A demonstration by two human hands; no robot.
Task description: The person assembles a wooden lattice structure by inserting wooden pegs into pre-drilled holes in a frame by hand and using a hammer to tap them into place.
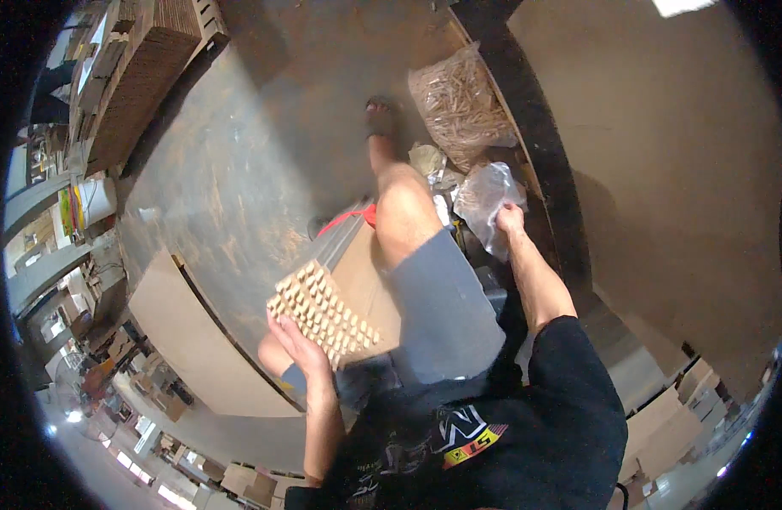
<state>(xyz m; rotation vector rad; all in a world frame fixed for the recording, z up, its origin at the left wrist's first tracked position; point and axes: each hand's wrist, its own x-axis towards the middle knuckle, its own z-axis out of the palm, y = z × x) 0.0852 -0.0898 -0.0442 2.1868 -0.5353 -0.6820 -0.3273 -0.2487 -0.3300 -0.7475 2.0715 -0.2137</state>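
Note:
A light wooden board point(350, 350) with rows of short pale wooden pegs point(312, 297) standing up from it lies across my lap. My left hand point(301, 342) lies along the near left edge of the board, its fingers stretched out beside the pegs. Off to the right, my right hand point(510, 218) is closed on a clear plastic bag point(486, 200), its fingers partly hidden at the bag's edge. What the bag contains cannot be made out. Beneath the pegged board, a plain brown panel or box point(369, 276) shows beside my knee.
Beyond the clear bag stands a large transparent sack point(463, 106) of wooden dowels, against a dark-edged brown panel point(535, 110). Smaller crumpled bags point(427, 159) sit between. A flat board point(204, 340) leans at left; stacked boards point(144, 81) rise at the far left. Something red point(369, 214) lies near my knee.

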